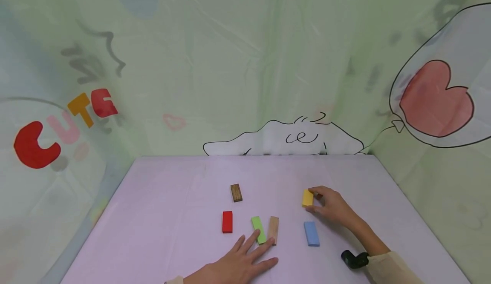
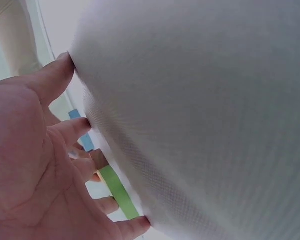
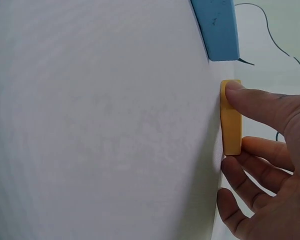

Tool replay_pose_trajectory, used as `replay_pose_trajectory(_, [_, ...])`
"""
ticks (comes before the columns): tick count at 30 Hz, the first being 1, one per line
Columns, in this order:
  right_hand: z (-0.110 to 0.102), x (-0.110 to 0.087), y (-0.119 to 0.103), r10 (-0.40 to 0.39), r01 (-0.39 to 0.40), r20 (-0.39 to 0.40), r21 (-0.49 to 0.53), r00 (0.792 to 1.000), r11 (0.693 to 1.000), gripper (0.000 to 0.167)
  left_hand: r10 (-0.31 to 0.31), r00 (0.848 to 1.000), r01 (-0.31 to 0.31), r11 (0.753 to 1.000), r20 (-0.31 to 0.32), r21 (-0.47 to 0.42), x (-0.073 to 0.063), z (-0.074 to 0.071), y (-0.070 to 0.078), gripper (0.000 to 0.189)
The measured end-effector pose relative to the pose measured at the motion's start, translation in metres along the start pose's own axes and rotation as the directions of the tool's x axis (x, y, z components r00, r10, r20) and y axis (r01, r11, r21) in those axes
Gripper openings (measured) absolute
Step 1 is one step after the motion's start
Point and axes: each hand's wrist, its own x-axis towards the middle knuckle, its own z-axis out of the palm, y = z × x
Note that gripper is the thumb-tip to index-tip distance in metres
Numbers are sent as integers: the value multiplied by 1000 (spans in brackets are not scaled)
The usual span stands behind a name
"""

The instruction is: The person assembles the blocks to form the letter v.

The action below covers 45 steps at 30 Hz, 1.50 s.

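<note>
At the right of the head view my right hand pinches a yellow block by its ends, thumb at one end and a finger at the other. The right wrist view shows the same yellow block at the tabletop, with the other fingers beside it. My left hand lies spread on the table, fingers fairly straight. Its fingertips reach the near ends of a light green block and a plain wood block. In the left wrist view the green block shows just past the fingers.
A blue block lies nearer than the yellow one. Left of the green block is a red block, and farther back a dark brown block. A printed cloth stands behind the pale table.
</note>
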Motion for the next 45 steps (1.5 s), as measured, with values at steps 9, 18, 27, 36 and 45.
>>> replay_pose_trajectory(9, [3,0,2,27,-27,-6,3,1000,1000,60,7,1000,-7,1000,-8,17,0,1,0,79])
replay_pose_trajectory(18, [5,-1,3,34,-33,-39,24,999,999,61,2,1000,-2,1000,27,-4,3,-1,-1,80])
replay_pose_trajectory(27, [6,-2,2,41,-39,-51,32,998,999,61,0,999,1,1000,41,-16,3,-4,-1,80])
replay_pose_trajectory(36, [3,-2,-6,52,-49,-50,57,997,997,64,3,999,-2,1000,43,-14,3,-6,0,81])
replay_pose_trajectory(45, [6,0,-8,64,-55,-82,103,995,993,65,-5,998,8,999,61,-43,3,-6,-1,81])
